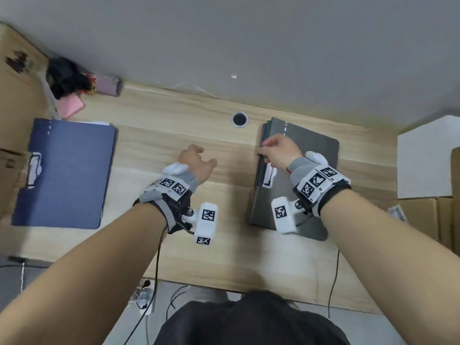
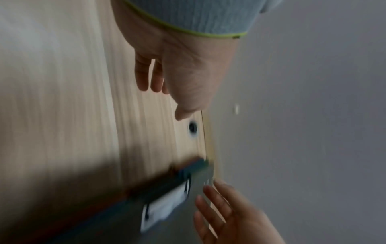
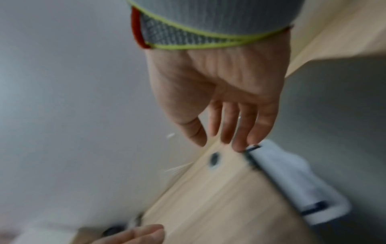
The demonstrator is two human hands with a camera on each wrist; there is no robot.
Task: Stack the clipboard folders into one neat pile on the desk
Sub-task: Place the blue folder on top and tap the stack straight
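- Dark clothing [image 1: 251, 319] on the person's body fills the bottom of the head view, with both bare forearms reaching forward over the wooden table [image 1: 174, 245].
- Left hand [image 1: 196, 161] hovers over bare wood between the two groups of folders, fingers loose and spread, holding nothing; it looks free to go for the next folder.
- Right hand [image 1: 280, 151] lies on the left edge of the grey pile [image 1: 311, 155], fingers straight, tips touching that edge near the white clip [image 3: 292, 178], gripping nothing. Judging by the contact, it is nudging the edges flush.
- That pile sits on the right of the table, a grey folder on top with several coloured edges showing beneath along its left side, so it holds several folders already.
- Blue folder [image 1: 67, 173] lies flat alone at the far left, well apart from the pile, with its own clip [image 1: 34, 170] on the left edge; it seems to be the one not yet stacked.
- Cardboard boxes [image 1: 428, 217] stand at the right; what they hold cannot be seen.
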